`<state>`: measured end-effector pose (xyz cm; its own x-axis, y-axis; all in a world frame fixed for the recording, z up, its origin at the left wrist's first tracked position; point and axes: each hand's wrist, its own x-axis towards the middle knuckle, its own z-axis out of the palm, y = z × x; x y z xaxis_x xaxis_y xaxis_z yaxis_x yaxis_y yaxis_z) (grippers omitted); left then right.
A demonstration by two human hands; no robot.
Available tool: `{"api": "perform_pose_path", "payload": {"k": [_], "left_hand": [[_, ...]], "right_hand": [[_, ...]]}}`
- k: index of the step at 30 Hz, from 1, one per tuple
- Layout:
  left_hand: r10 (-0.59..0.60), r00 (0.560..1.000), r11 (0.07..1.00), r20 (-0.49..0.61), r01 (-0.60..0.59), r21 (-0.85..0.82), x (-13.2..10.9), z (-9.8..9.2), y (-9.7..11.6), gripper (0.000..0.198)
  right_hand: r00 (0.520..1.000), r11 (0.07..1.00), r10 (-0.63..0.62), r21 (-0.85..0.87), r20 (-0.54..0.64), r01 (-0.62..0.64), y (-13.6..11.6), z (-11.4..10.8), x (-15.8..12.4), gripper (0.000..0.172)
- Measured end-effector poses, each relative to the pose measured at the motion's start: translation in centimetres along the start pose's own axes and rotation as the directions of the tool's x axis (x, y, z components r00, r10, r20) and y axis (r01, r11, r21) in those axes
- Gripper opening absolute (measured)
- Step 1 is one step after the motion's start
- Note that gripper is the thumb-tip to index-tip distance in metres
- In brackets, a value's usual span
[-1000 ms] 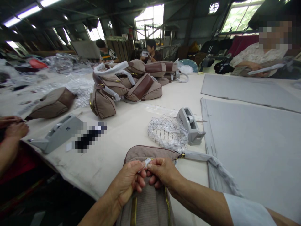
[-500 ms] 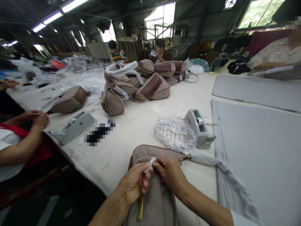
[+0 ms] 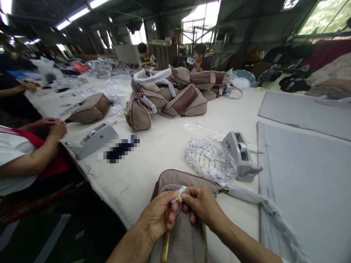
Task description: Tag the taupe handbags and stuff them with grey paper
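Note:
A taupe ribbed fabric bag (image 3: 181,178) with dark piping lies in front of me, its lower end cut off by the frame. My left hand (image 3: 157,215) is closed in a pinch on a small white-wrapped zipper pull (image 3: 178,194), which shows a bit of gold at its tip. The fingertips of my right hand (image 3: 204,205) are pressed together at the other side of the same pull, over the bag. A gold zipper (image 3: 165,246) runs below my left hand. From the bag's right corner a strap (image 3: 249,193) in pale wrapping trails across the table.
Beyond the bag stand a grey tape dispenser (image 3: 241,157) and crumpled printed wrapping (image 3: 210,159). Another dispenser (image 3: 94,140) is near a co-worker's hands (image 3: 56,128) at left. Similar bags (image 3: 171,96) are heaped farther back. Grey sheets (image 3: 304,175) cover the right side.
My view has turned slightly left, so the surroundings sit farther right. Both hands stay at the zipper pull, with more of the right hand's lower fingers showing.

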<state>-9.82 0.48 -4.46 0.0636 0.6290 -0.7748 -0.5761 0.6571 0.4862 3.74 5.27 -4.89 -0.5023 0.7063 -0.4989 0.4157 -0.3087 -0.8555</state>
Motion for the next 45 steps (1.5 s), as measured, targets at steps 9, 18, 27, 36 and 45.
{"api": "perform_pose_path", "payload": {"k": [9, 18, 27, 36, 45], "left_hand": [[-0.015, 0.997, 0.996, 0.080, 0.008, 0.091, 0.2, -0.4, -0.3, 0.028], [-0.013, 0.999, 0.996, 0.048, 0.009, 0.086, 0.3, 0.0, -0.5, 0.027], [0.263, 0.962, 0.946, 0.076, -0.272, 0.177, 0.0, 0.6, -2.1, 0.036], [0.344, 0.933, 0.909, 0.106, -0.359, 0.211, 0.2, 0.4, -1.8, 0.037], [0.195, 0.962, 0.980, 0.191, -0.199, 0.001, 0.6, -0.1, -1.1, 0.043]], "right_hand": [[0.848, 0.631, -0.515, -0.726, -0.128, 0.274, 1.3, 0.2, 0.1, 0.025], [0.394, 0.095, -0.911, -0.866, 0.124, 0.491, 1.0, -0.5, 2.1, 0.021], [0.480, 0.148, -0.874, -0.901, 0.073, 0.408, 0.1, -0.5, 2.6, 0.020], [0.285, -0.071, -0.918, -0.822, 0.275, 0.565, 1.1, -3.8, 0.9, 0.022], [0.205, -0.124, -0.918, -0.736, 0.339, 0.666, 0.3, -2.2, 2.7, 0.028]]}}
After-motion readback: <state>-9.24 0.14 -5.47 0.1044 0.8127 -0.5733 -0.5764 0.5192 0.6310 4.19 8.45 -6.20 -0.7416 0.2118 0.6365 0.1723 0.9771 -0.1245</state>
